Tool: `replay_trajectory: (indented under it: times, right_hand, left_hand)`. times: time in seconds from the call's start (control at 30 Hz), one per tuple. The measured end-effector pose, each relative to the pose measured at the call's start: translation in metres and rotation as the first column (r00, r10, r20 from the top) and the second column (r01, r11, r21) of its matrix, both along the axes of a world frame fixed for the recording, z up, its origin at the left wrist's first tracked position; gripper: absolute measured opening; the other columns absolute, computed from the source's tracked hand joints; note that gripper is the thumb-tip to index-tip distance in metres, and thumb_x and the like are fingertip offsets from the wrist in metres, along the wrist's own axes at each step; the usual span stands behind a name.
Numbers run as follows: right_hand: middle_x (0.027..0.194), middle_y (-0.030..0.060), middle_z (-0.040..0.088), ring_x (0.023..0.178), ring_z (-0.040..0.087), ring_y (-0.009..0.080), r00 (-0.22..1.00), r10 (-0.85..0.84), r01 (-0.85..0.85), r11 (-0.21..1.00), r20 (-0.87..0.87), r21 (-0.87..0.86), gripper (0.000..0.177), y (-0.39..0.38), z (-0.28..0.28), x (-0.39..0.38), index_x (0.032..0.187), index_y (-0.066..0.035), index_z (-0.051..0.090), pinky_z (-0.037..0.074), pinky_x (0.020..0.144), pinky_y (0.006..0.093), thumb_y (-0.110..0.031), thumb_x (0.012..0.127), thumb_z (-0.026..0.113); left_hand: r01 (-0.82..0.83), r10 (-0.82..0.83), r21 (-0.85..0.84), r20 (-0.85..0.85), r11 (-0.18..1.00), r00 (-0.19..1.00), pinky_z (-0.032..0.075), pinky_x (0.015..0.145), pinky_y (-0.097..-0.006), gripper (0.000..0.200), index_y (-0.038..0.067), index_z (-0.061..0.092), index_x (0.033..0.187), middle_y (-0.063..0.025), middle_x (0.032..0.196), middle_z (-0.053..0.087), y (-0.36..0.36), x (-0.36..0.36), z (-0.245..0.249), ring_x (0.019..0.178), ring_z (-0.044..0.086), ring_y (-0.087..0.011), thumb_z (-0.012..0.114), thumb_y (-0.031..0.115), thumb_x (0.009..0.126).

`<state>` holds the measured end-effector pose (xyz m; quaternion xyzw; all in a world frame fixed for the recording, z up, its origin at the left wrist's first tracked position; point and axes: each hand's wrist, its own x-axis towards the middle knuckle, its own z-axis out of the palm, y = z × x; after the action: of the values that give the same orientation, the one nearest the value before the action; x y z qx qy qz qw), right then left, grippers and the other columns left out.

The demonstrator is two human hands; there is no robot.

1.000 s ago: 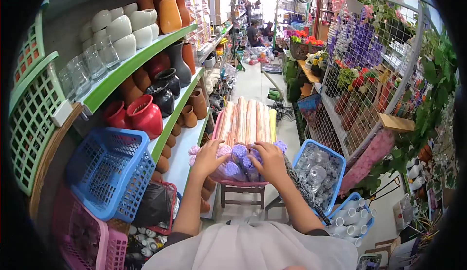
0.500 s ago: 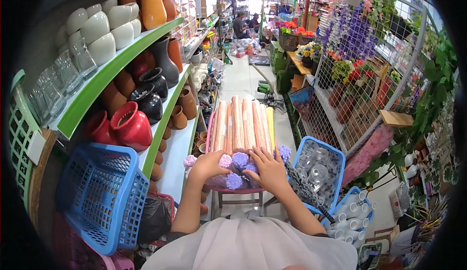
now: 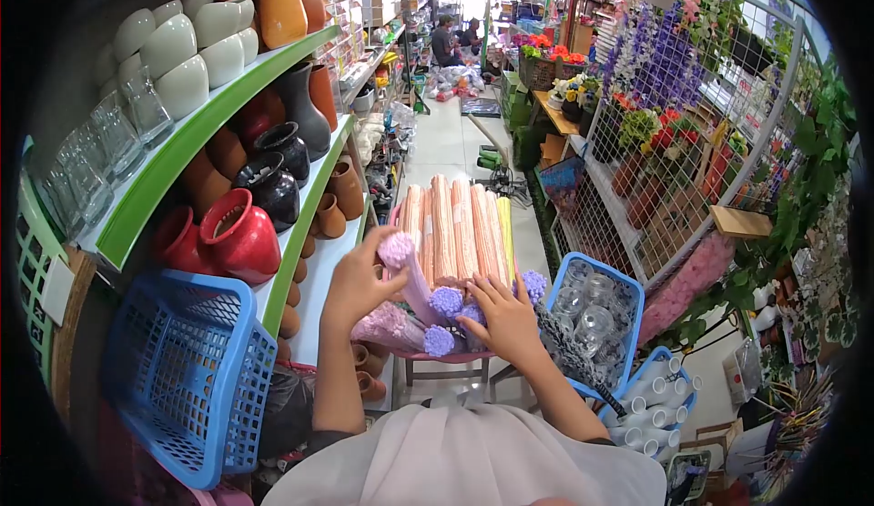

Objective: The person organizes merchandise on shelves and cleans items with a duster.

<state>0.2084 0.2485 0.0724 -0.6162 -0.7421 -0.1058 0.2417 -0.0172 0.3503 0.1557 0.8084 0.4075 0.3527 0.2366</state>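
Observation:
In the head view my left hand (image 3: 360,278) is curled around the raised end of a pink bundle (image 3: 421,292) of thin fuzzy stems, like pipe cleaners, with thumb on one side and fingers on the other. The bundle tilts up out of the pile. My right hand (image 3: 503,315) lies with fingers spread over purple bundles (image 3: 446,302), touching them and the near ends of long peach rolls (image 3: 446,233). A paler pink bundle (image 3: 390,327) lies below my left hand. A yellow roll (image 3: 505,233) sits beside the peach ones. All rest on a pink-rimmed holder over a stool.
Shelves with red pots (image 3: 241,237), glass vases (image 3: 146,110) and white bowls (image 3: 182,87) line the left, above a blue basket (image 3: 182,369). Right of me stand a blue crate (image 3: 633,324) of clear glassware and a wire rack (image 3: 683,169). People (image 3: 443,43) sit down the aisle.
My left hand has moved up from the pile, lifting one end of a pink bundle and uncovering a paler one beneath. My right hand stays almost where it was.

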Motion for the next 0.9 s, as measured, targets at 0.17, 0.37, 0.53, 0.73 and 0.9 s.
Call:
replay_trajectory:
  times: [0.17, 0.37, 0.53, 0.73, 0.9]
  right_hand:
    - [0.128, 0.0105, 0.056, 0.121, 0.050, 0.0267, 1.000, -0.005, 0.005, 1.000, -0.021, -0.012, 0.054, 0.000, 0.001, 0.000, 0.121, -0.007, 0.058, 0.019, 0.111, 0.0503, -0.046, 0.084, 0.058]
    - [0.128, 0.0109, 0.053, 0.123, 0.045, 0.0275, 0.993, 0.007, -0.013, 0.999, -0.115, -0.048, 0.053, 0.002, 0.018, -0.001, 0.123, -0.006, 0.055, 0.025, 0.106, 0.0532, -0.038, 0.082, 0.063]
    - [0.129, 0.0138, 0.051, 0.124, 0.044, 0.0284, 0.897, 0.190, -0.092, 0.963, -0.399, 0.252, 0.063, -0.002, 0.059, -0.012, 0.128, -0.008, 0.046, 0.029, 0.103, 0.0529, -0.027, 0.075, 0.073]
    - [0.114, 0.0137, 0.058, 0.109, 0.053, 0.0316, 0.954, 0.113, -0.037, 0.964, -0.279, 0.262, 0.063, -0.031, 0.075, -0.005, 0.125, -0.007, 0.048, 0.034, 0.099, 0.0486, -0.023, 0.070, 0.075]
    - [0.096, 0.0154, 0.063, 0.089, 0.061, 0.0344, 0.892, 0.080, -0.020, 0.990, -0.444, 0.137, 0.050, -0.080, 0.053, 0.014, 0.114, -0.007, 0.054, 0.048, 0.082, 0.0422, -0.017, 0.069, 0.074]
  left_hand:
    - [0.022, -0.071, 0.104, 0.504, 0.994, 0.861, 0.043, 0.096, -0.0345, 0.069, 0.007, 0.037, 0.136, -0.0139, 0.118, 0.057, 0.004, 0.002, 0.007, 0.108, 0.057, -0.0212, 0.065, -0.002, 0.073]
    - [0.013, -0.207, 0.244, 0.791, 0.970, 0.575, 0.039, 0.100, -0.0338, 0.069, 0.006, 0.025, 0.140, -0.0118, 0.127, 0.047, -0.011, 0.004, 0.023, 0.118, 0.049, -0.0211, 0.061, -0.004, 0.081]
    - [-0.092, -0.207, 0.226, 0.961, 0.970, 0.182, 0.044, 0.099, -0.0394, 0.065, 0.007, 0.022, 0.140, -0.0143, 0.130, 0.043, -0.031, 0.011, 0.046, 0.117, 0.050, -0.0264, 0.057, 0.002, 0.086]
    - [0.175, -0.286, 0.263, 0.951, 0.949, 0.120, 0.045, 0.099, -0.0441, 0.044, 0.008, 0.033, 0.139, -0.0124, 0.135, 0.045, -0.062, 0.038, 0.048, 0.119, 0.051, -0.0299, 0.043, 0.023, 0.098]
    - [0.376, -0.167, 0.113, 0.979, 0.920, 0.114, 0.042, 0.102, -0.0435, 0.056, 0.006, 0.027, 0.141, -0.0136, 0.136, 0.044, -0.089, 0.067, 0.021, 0.121, 0.049, -0.0296, 0.047, 0.035, 0.096]
